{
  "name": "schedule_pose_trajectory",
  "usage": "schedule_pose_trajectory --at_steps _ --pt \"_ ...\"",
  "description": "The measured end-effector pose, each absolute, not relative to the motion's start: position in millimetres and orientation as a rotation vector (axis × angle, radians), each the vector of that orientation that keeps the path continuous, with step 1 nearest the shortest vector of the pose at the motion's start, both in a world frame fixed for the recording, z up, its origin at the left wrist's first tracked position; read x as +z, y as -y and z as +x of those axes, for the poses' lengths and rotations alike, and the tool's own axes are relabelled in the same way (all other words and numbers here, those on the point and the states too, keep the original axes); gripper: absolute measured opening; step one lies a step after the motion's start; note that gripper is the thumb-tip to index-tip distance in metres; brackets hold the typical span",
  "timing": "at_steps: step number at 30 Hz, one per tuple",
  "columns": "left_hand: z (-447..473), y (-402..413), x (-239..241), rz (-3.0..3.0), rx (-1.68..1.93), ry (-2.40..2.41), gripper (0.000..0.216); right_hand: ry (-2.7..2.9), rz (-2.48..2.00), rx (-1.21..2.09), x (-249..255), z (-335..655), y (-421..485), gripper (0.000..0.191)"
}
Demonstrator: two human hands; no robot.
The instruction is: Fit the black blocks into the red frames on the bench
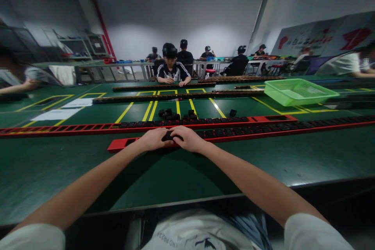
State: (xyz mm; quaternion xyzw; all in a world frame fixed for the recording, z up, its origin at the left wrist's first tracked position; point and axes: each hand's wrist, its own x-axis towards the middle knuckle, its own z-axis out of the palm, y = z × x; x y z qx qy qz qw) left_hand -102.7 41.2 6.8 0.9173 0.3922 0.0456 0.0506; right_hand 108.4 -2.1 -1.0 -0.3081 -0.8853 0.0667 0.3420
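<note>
Both hands meet at the near red strip, a long narrow frame holding a row of black square sockets. My left hand has its fingers curled against one black socket near the strip's left end. From the other side, my right hand grips the same socket, thumb and fingers bent around it. The fingers partly cover the socket, and I cannot tell how deep it sits in the frame. An opening shows in the strip left of my left hand.
Behind lies a second red strip, partly filled with black sockets. Loose black sockets sit beyond it. A green basket, long dark strips and white papers are farther back. A co-worker sits opposite; others are around.
</note>
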Motion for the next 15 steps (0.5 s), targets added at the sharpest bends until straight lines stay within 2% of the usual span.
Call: schedule_pose_trajectory --at_steps 8,15 --pt "-106.1 -43.1 5.1 2.796 0.154 -1.175 0.059 2.295 -0.757 0.224 -0.8 108.6 0.4 0.016" --pt "-107.5 -39.6 4.3 2.813 0.205 -1.108 0.054 2.29 -0.789 0.251 3.3 107.5 2.8 0.017"
